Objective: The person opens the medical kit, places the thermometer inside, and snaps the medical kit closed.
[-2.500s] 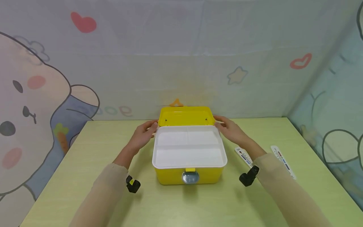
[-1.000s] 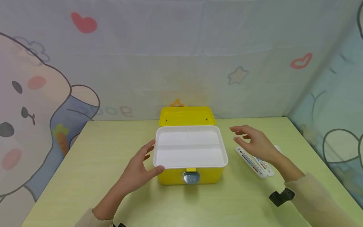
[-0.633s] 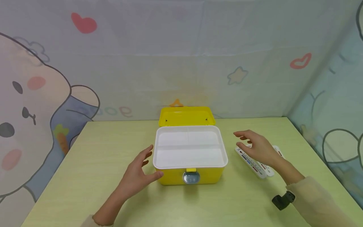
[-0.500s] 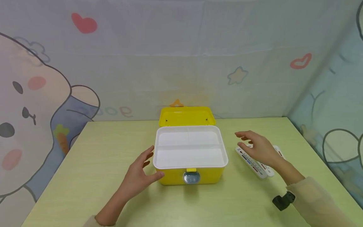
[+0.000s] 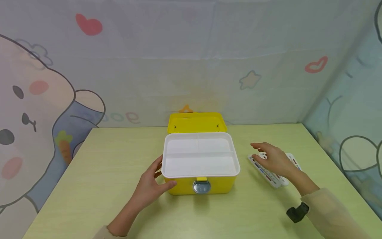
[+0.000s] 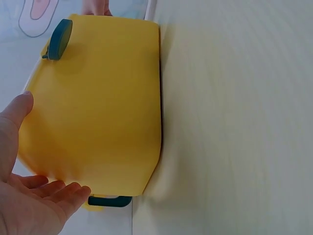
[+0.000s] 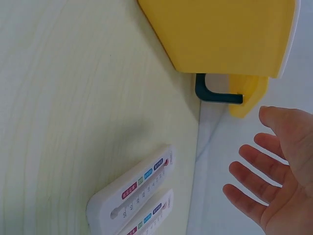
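A yellow box point(image 5: 221, 184) stands mid-table with its lid point(image 5: 197, 122) tipped back and a white divided tray point(image 5: 200, 165) on top. My left hand point(image 5: 150, 185) spans its front left corner, thumb at the front face and relaxed fingers along the left side. Thermometers lie right of the box: a front one point(image 5: 265, 172), one partly under my right hand point(image 5: 276, 161), and another point(image 5: 294, 160) behind the wrist. That hand hovers over them, fingers loosely bent and holding nothing. Scale markings show on a thermometer point(image 7: 132, 188) in the right wrist view.
A grey latch point(image 5: 201, 186) sits on the box front. A dark green handle point(image 7: 217, 95) shows at its back in the right wrist view. Behind the table point(image 5: 119, 149) hangs a printed cloth point(image 5: 149, 66), and another cloth wall point(image 5: 355, 109) borders the right side.
Both hands have left the back of the box. My left hand came forward to the front left corner and just now closed in; my right hand moved right and down over the thermometers.
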